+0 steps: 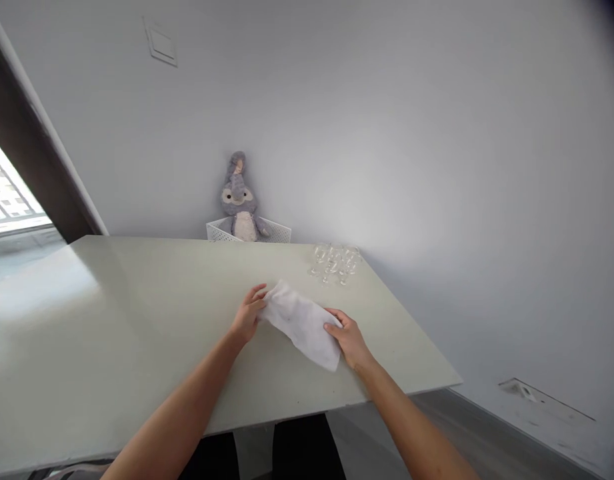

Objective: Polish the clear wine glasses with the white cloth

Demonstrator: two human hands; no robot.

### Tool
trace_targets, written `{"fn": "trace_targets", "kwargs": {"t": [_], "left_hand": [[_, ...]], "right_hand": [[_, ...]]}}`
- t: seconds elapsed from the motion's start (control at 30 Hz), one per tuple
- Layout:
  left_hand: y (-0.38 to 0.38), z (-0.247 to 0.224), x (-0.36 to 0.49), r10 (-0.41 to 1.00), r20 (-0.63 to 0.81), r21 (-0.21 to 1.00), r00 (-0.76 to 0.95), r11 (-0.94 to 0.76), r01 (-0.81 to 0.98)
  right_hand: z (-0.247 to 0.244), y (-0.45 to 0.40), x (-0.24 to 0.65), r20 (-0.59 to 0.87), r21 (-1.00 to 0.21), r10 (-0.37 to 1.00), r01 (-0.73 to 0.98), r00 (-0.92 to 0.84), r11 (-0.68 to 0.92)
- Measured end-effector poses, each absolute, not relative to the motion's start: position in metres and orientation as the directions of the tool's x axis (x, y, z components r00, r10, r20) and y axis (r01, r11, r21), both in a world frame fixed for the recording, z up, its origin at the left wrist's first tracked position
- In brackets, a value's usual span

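Note:
A folded white cloth (304,323) is held between my two hands, just above the table near its front edge. My left hand (249,313) pinches its upper left corner between thumb and fingers. At the other end, my right hand (351,339) grips the cloth's right side, thumb on top and the fingers partly hidden behind it. Beyond the cloth, toward the far right corner, stands a cluster of several small clear stemmed glasses (331,261), touching neither hand.
The pale table (137,320) reaches to the wall, its right edge slanting toward me. Behind its far edge a grey plush toy (244,225) sits in a white perforated basket (281,232). A window (9,187) is at the left.

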State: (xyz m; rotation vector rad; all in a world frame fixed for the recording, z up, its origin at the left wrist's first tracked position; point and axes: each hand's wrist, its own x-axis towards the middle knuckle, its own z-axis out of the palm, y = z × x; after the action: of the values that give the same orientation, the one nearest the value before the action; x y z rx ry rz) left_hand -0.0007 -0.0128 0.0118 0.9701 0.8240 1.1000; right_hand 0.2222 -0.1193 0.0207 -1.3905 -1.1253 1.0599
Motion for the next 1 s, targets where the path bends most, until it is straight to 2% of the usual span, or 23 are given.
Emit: {"fn": "trace_targets", "kwargs": {"t": [0.07, 0.1, 0.17, 0.2, 0.27, 0.33, 0.43, 0.6, 0.7, 0.8, 0.9, 1.0], "left_hand": [[-0.005, 0.008, -0.008, 0.992, -0.106, 0.928, 0.064, 0.122, -0.352], [-0.002, 0.006, -0.011, 0.991, -0.129, 0.929, -0.037, 0.107, -0.355], [0.002, 0.003, -0.016, 0.971, -0.155, 0.934, -0.180, 0.084, -0.348], [0.003, 0.002, -0.017, 0.964, -0.155, 0.937, -0.218, 0.073, -0.341], [0.003, 0.003, -0.017, 0.956, -0.143, 0.942, -0.257, 0.052, -0.332], [0.001, 0.010, -0.015, 0.957, -0.131, 0.941, -0.260, 0.037, -0.337], [-0.008, 0.031, -0.012, 0.977, -0.088, 0.935, -0.196, 0.013, -0.355], [-0.048, 0.063, -0.025, 0.998, 0.031, 0.960, -0.058, -0.046, -0.276], [-0.085, 0.054, -0.044, 0.994, 0.101, 0.986, 0.034, -0.095, -0.139], [-0.122, 0.026, -0.065, 0.988, 0.085, 0.979, 0.129, -0.106, 0.171], [-0.150, -0.004, -0.083, 0.967, 0.148, 0.848, 0.208, -0.232, 0.477], [-0.164, -0.026, -0.091, 0.910, 0.304, 0.646, 0.281, -0.413, 0.642]], "right_hand": [[0.015, -0.128, 0.234, -0.006, -0.933, 0.977, 0.350, 0.211, -0.081], [0.013, -0.133, 0.238, 0.051, -0.856, 0.971, 0.511, 0.234, -0.078], [0.011, -0.142, 0.243, 0.226, -0.619, 0.950, 0.785, 0.216, -0.031], [0.011, -0.145, 0.243, 0.299, -0.495, 0.942, 0.869, 0.151, 0.017], [0.013, -0.151, 0.238, 0.334, -0.314, 0.941, 0.934, -0.062, 0.173], [0.015, -0.154, 0.229, 0.267, -0.234, 0.919, 0.906, -0.289, 0.352], [0.013, -0.149, 0.214, 0.158, -0.233, 0.873, 0.842, -0.462, 0.487], [-0.003, -0.114, 0.202, 0.069, -0.288, 0.848, 0.803, -0.526, 0.521], [-0.012, -0.082, 0.198, 0.024, -0.278, 0.871, 0.834, -0.490, 0.477], [-0.016, -0.050, 0.195, -0.008, -0.244, 0.897, 0.871, -0.441, 0.426], [-0.017, -0.020, 0.190, -0.019, -0.207, 0.921, 0.903, -0.389, 0.377], [-0.018, 0.011, 0.184, -0.047, -0.195, 0.952, 0.938, -0.301, 0.287]]}}
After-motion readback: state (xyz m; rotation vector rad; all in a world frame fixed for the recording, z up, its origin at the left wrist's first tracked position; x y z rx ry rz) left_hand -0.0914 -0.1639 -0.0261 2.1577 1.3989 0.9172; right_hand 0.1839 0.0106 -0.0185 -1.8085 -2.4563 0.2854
